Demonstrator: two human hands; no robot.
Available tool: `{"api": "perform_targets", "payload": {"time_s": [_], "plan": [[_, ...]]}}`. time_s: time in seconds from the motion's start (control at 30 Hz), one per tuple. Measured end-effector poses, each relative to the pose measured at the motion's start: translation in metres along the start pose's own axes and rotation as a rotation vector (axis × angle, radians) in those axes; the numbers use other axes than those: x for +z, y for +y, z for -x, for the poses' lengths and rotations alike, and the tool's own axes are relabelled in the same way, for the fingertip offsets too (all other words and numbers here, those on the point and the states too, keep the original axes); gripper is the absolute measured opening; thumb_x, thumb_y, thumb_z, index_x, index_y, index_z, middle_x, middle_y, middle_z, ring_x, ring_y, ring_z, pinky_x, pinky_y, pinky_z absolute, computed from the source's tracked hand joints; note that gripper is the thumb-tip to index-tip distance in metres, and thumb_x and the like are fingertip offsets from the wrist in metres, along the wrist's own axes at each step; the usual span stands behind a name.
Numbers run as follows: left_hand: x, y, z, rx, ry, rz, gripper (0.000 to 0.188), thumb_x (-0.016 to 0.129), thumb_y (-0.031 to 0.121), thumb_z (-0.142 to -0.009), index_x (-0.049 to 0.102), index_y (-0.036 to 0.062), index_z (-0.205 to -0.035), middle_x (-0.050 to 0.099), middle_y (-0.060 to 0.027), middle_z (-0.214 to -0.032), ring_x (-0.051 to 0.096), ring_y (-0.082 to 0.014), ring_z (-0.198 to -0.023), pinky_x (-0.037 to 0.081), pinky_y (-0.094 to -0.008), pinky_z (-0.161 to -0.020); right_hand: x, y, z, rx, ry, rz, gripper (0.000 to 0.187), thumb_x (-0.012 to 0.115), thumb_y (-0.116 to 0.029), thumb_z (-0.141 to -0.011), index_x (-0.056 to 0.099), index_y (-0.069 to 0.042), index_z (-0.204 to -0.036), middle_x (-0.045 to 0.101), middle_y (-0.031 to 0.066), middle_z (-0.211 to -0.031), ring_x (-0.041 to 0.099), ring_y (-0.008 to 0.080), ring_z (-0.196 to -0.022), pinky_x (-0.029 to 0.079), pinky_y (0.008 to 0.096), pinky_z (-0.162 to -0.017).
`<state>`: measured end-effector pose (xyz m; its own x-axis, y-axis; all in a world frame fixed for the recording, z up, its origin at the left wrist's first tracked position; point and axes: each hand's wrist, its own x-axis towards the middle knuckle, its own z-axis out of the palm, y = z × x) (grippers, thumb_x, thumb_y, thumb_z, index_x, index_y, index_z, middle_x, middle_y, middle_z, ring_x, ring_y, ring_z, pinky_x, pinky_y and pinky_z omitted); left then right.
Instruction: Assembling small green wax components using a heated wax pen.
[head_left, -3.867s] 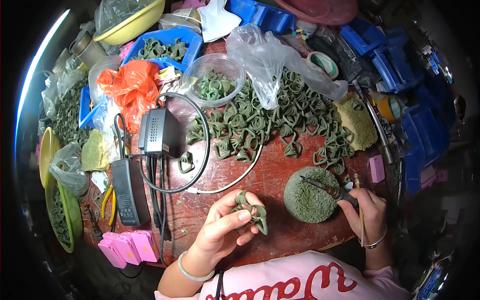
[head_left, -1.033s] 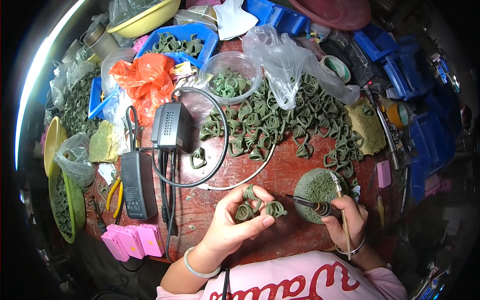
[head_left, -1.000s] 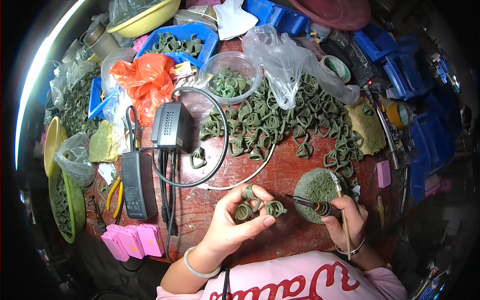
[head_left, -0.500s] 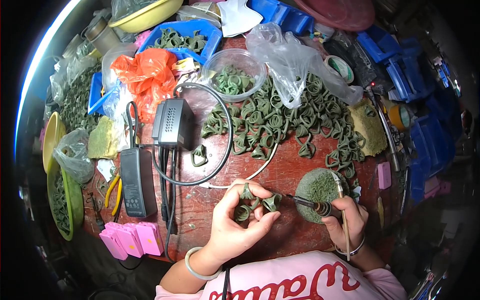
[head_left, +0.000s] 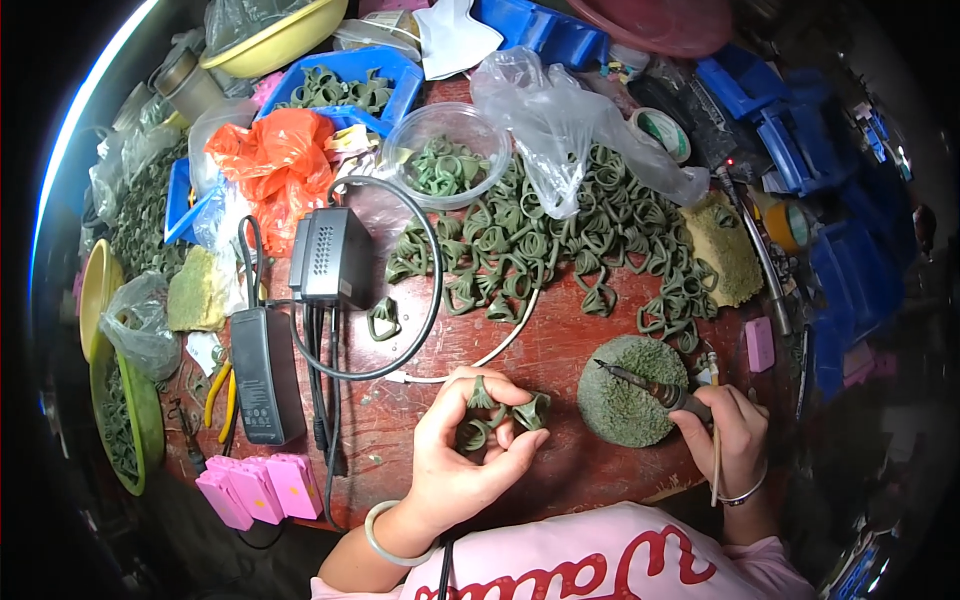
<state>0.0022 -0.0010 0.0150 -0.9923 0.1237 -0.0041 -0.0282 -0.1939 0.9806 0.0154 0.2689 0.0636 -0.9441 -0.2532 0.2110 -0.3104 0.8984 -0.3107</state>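
Between the fingers and thumb of my left hand [head_left: 455,465] are several dark green rings [head_left: 532,411], apparently wax, with fan-shaped tops. My right hand [head_left: 730,435] grips a black pen-shaped soldering iron [head_left: 650,388], its dark tip pointing left, apart from the rings. A thin wooden-handled tool [head_left: 716,460], perhaps a brush, is held upright in the same hand. Under the iron sits a round pad [head_left: 630,425] with a rough, crumbly green surface. Beyond both hands spreads a heap of similar green rings [head_left: 550,240], and one ring [head_left: 383,319] lies alone beside a cable.
A black box [head_left: 335,255] with looping cables and a power adapter [head_left: 266,375] stand left of centre. Pink blocks [head_left: 262,488] and yellow-handled pliers [head_left: 225,400] lie near the left edge. A clear round tub [head_left: 450,130], plastic bags [head_left: 555,120] and blue bins [head_left: 350,68] crowd the back.
My right hand has moved right and back with the iron, taking its tip from beside the rings to over the pad. My left hand still holds the rings. The whole view has shifted slightly.
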Motion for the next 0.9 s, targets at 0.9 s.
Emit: {"api": "perform_targets", "payload": {"time_s": [0.9], "plan": [[0.003, 0.0, -0.001, -0.076, -0.025, 0.146, 0.033, 0.07, -0.008, -0.078, 0.056, 0.0008, -0.106, 0.057, -0.0021, -0.099, 0.054, -0.0021, -0.082, 0.042, -0.0142, -0.063, 0.021, -0.015, -0.003, -0.046, -0.052, -0.419, 0.034, 0.074, -0.032, -0.082, 0.058, -0.001, -0.085, 0.058, 0.0106, -0.066, 0.062, 0.0276, -0.054, 0.048, 0.0342, -0.049]]}}
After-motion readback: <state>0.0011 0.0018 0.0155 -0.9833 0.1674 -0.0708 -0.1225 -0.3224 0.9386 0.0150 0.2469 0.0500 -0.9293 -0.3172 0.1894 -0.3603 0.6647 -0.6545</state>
